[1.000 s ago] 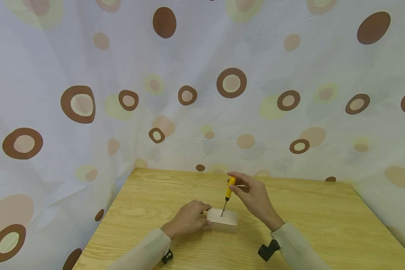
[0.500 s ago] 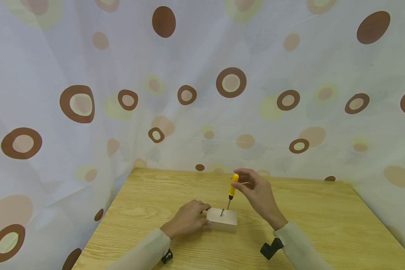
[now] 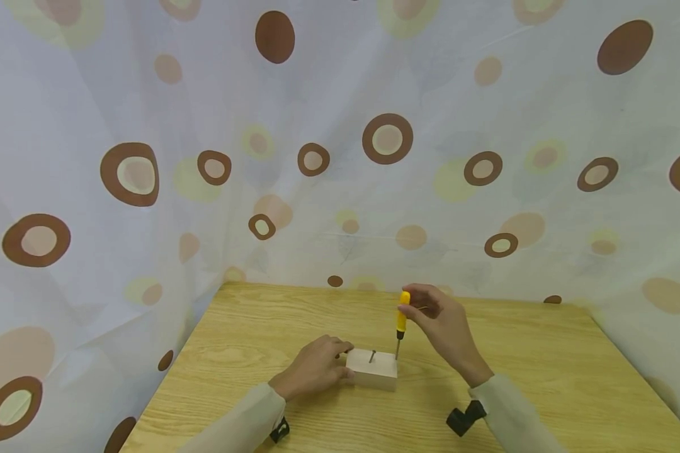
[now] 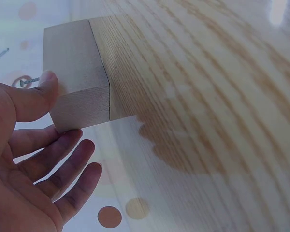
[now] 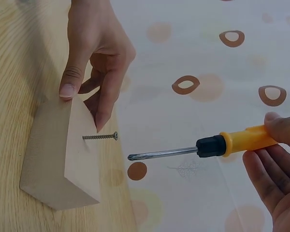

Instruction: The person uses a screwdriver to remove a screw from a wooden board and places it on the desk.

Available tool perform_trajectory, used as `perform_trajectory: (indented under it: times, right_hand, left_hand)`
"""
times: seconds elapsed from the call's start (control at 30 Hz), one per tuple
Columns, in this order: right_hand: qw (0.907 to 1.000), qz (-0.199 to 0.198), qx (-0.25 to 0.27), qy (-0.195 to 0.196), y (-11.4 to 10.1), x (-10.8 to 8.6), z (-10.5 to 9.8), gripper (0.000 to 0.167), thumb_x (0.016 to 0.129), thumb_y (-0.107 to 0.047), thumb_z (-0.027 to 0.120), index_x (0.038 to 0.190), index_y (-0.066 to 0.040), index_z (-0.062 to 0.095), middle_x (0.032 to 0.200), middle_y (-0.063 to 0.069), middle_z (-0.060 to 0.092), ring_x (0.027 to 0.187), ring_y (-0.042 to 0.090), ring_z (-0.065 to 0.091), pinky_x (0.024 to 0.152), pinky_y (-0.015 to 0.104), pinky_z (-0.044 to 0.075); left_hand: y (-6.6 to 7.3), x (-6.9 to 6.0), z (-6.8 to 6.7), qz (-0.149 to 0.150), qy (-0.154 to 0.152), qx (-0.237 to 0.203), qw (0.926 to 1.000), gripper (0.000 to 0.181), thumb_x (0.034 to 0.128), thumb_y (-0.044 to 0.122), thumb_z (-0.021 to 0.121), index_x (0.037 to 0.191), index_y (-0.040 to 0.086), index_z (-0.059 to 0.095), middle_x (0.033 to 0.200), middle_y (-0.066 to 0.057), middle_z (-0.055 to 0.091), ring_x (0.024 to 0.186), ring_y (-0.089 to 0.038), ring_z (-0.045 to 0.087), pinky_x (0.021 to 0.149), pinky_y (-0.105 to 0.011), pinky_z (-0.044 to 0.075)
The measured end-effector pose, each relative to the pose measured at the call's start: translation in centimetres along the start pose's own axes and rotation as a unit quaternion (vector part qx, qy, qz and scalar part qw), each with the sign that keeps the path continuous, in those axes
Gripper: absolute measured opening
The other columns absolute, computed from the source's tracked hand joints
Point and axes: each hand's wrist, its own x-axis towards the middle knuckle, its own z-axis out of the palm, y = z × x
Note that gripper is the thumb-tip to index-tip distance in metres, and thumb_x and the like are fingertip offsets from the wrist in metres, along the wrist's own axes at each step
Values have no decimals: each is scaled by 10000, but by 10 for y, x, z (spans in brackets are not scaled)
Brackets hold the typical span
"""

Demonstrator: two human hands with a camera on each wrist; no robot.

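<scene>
A pale wooden block point(image 3: 374, 379) lies on the table, and a screw point(image 5: 100, 137) stands up out of its top face. My left hand point(image 3: 314, 368) holds the block at its left end, thumb on the near side and fingers at the far side. In my right hand point(image 3: 444, 324) a screwdriver point(image 3: 402, 316) with a yellow handle is pinched by the handle, shaft pointing down. The right wrist view shows the screwdriver's tip apart from the screw head. The left wrist view shows the thumb point(image 4: 49, 87) pressed on the block.
The wood-grain table point(image 3: 249, 327) reaches back to a white curtain point(image 3: 340, 189) patterned with brown and pale circles, which also hangs at both sides. A black wrist mount point(image 3: 464, 418) sits below the right sleeve.
The screwdriver's tip has come off the screw, and my right hand has carried it to the right, over the block's right end. The left hand and the block have stayed put.
</scene>
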Motion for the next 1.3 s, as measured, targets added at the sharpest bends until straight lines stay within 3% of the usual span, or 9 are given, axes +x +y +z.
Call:
perform_trajectory:
  times: [0.6, 1.3]
  right_hand:
    - [10000, 1, -73, -32, 5, -8, -16, 309, 963, -150, 746, 1266, -184, 695, 1063, 2, 702, 914, 158, 688, 770, 222, 563]
    - [9969, 535, -584, 11, 24, -24, -39, 319, 968, -211, 748, 1271, -135, 684, 1058, 39, 714, 942, 127, 693, 776, 232, 579]
  left_hand:
    - [-1, 0, 1, 39, -13, -26, 10000, 523, 919, 362, 783, 1341, 72, 680, 1285, -48, 697, 1008, -146, 639, 792, -277, 544]
    - [-3, 2, 3, 39, 18, 46, 10000, 525, 920, 364, 783, 1343, 72, 680, 1292, -46, 695, 1017, -135, 636, 805, -281, 544]
